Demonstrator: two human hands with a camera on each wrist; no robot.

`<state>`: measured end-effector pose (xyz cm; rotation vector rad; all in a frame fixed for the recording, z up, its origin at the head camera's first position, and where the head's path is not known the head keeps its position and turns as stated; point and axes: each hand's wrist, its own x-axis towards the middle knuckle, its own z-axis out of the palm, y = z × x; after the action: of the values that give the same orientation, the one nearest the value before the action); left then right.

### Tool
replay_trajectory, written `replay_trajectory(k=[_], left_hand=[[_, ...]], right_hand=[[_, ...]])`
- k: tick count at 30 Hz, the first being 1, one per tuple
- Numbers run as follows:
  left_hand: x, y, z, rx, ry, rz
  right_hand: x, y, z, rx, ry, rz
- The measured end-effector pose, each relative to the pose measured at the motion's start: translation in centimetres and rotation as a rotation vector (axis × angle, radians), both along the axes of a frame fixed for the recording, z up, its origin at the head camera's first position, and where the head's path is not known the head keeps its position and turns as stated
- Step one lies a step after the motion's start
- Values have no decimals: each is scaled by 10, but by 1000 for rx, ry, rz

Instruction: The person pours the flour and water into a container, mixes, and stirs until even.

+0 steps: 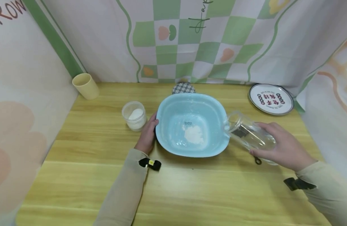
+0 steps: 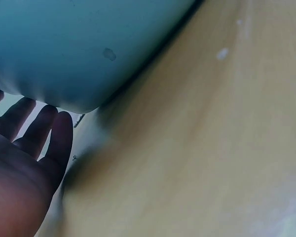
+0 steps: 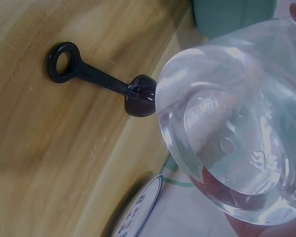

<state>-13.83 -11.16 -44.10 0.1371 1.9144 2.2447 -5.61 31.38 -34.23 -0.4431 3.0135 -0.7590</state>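
A light blue basin stands on the table with white powder on its bottom. My left hand holds the basin's left side, its thumb at the rim; in the left wrist view the fingers reach up against the outer wall. My right hand grips a clear jar, tilted so that its mouth meets the basin's right rim, with clear liquid at the lip. Under the jar lies a black spoon with a ring-ended handle, its bowl partly hidden by the jar in the right wrist view.
Left of the basin stands a clear tub with white powder in it. A yellow cup is at the back left. Behind the basin lies a checked round item, partly covered. A plate with red characters lies at the back right, near the curtain.
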Motion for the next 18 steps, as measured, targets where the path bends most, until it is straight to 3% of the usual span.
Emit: replay_trajectory(k=[18], left_hand=[[-1,0,0,11,-1,-14]], right_hand=[[-4,-6,10,112,-21,39]])
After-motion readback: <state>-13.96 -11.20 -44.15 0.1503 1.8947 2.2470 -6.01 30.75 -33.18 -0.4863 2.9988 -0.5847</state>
